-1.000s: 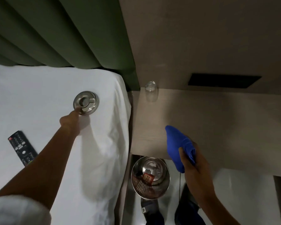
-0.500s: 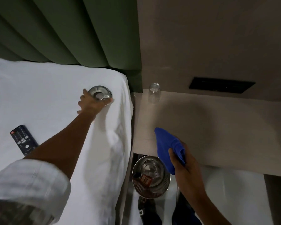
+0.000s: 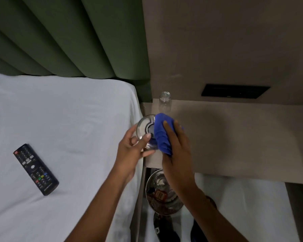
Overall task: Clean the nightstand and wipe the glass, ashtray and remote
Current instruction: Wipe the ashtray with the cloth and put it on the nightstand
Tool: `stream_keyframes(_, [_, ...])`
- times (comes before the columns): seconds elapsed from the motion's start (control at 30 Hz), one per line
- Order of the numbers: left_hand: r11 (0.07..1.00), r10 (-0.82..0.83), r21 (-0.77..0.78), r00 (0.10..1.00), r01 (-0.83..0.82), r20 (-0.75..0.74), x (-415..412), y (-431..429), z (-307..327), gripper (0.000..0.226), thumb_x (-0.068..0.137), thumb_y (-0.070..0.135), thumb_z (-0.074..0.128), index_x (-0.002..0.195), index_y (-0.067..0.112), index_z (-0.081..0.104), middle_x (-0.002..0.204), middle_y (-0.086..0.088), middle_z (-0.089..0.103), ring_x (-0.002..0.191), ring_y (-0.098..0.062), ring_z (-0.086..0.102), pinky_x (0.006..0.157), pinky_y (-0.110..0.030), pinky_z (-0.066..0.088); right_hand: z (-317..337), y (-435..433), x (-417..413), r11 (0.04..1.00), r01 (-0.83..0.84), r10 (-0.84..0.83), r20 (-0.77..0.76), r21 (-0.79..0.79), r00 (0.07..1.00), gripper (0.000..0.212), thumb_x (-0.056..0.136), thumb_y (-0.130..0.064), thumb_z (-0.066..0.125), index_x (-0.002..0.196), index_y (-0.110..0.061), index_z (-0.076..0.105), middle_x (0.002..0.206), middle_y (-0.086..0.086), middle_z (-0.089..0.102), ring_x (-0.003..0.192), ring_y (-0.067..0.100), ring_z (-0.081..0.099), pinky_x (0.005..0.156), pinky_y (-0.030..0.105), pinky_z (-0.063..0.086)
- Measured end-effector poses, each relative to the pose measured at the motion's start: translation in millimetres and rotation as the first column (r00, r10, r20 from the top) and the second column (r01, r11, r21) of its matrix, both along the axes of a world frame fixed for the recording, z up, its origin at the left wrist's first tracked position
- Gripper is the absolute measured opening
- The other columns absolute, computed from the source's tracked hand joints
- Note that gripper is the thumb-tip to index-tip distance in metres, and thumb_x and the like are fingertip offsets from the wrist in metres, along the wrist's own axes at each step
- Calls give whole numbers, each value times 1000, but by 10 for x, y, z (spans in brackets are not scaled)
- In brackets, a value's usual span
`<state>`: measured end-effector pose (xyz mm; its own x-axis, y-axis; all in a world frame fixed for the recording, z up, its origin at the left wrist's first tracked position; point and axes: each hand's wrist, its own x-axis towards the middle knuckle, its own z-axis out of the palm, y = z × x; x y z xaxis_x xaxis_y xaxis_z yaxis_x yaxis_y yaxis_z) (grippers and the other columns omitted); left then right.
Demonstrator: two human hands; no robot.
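Both hands meet over the nightstand (image 3: 234, 137) edge — left hand (image 3: 129, 152) grips the metal ashtray (image 3: 144, 130) by its rim, right hand (image 3: 175, 145) presses a blue cloth (image 3: 162, 135) onto it. Remote (image 3: 35, 169) lies on the bed (image 3: 68, 119), well left of the left hand. Glass (image 3: 164, 101) stands just beyond the cloth.

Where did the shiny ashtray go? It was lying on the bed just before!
The left hand picked the ashtray up off the bed and carried it right, to the nightstand edge. The right hand brought the blue cloth against it. The remote and glass stayed put.
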<state>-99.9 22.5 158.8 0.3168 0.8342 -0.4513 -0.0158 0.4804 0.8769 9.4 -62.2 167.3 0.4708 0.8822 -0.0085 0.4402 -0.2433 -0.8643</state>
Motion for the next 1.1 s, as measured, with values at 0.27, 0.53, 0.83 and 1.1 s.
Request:
stream_keyframes(0.27, [997,-41,-55,988,50,150,88,-340,99,42,91,8,58,130,23,58,106,3,77,97,-17,74,70,-23,59,74,-131,69,963,-256,270,347,-86,898,58,85,-25,42,143,-27,36,155,2,28,146,25,15,114,56,24])
stream_keyframes(0.53, [980,173,-127,968,-151,182,155,-289,158,51,98,5,50,142,28,47,108,-2,75,93,-19,74,72,-31,60,-63,-647,302,976,-207,218,346,-69,912,58,81,-24,41,138,-30,40,153,-3,31,145,19,18,111,50,33])
stream_keyframes(0.83, [982,-143,-109,985,153,97,464,-717,135,54,95,6,55,142,30,46,107,-4,75,104,-24,72,75,-32,61,80,-357,545,987,-34,65,200,-155,978,57,87,-37,33,142,-37,20,157,-6,16,147,17,3,118,49,14])
stream_keyframes(1.1, [974,75,-223,990,-47,117,850,-555,-195,36,93,5,56,120,29,59,98,-4,78,79,-16,75,60,-27,60,-146,-680,731,992,-89,108,240,-88,965,70,74,-6,55,140,-28,41,154,-6,28,145,19,18,110,40,26])
